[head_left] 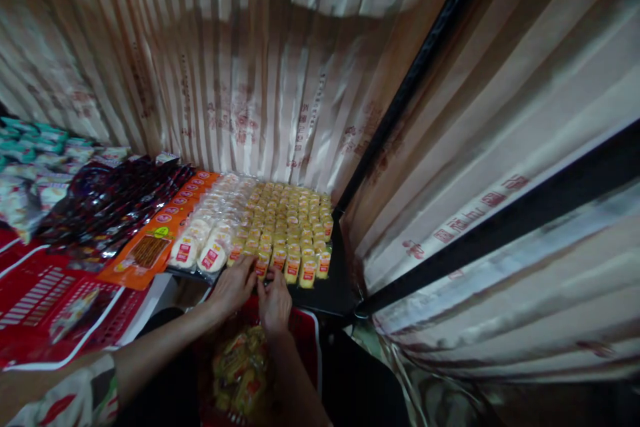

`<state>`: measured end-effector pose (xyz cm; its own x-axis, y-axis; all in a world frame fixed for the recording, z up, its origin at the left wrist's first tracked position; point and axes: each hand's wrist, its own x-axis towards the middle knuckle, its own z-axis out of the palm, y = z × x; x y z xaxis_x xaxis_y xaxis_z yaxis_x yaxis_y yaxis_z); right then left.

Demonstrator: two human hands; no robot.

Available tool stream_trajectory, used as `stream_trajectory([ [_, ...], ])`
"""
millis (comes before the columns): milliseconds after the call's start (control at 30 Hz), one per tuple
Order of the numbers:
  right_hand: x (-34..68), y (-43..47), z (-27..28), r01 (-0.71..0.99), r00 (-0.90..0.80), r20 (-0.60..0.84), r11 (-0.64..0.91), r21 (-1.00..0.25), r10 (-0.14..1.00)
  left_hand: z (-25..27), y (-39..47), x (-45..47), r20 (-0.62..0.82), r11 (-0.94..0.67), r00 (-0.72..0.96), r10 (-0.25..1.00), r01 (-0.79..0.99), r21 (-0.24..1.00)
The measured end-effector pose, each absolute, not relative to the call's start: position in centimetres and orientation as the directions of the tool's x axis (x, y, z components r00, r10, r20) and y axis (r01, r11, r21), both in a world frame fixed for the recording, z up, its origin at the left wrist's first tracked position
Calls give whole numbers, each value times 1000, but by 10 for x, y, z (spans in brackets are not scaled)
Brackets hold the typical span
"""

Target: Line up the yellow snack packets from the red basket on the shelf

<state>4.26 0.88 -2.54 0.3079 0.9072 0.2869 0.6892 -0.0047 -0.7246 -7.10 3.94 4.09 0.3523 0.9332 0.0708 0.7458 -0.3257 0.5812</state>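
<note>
Rows of small yellow wrapped snack packets with red-and-orange labels stand close together on a black shelf. At the front row, my left hand bends its fingers against the left side of one yellow packet. From the right, my right hand pinches the lower edge of that same packet. Below my forearms sits a red basket holding more yellow wrapped packets, partly covered by my right arm. Round white packaged snacks with red labels stand left of the yellow rows.
Farther left lie an orange snack bag, dark glossy packets and green-and-white packets. Red baskets stand at the lower left. Printed pleated curtains hang behind, and a black frame bar slants up at the right.
</note>
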Motion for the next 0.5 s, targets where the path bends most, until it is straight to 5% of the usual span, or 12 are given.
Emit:
stream_trajectory([
  [267,48,5,-12,528,351,302,79,-845,886,45,53,-64,163,-285,248,955,615,735],
  [500,95,12,37,528,416,397,138,-838,818,93,91,-26,189,-422,448,874,505,753],
])
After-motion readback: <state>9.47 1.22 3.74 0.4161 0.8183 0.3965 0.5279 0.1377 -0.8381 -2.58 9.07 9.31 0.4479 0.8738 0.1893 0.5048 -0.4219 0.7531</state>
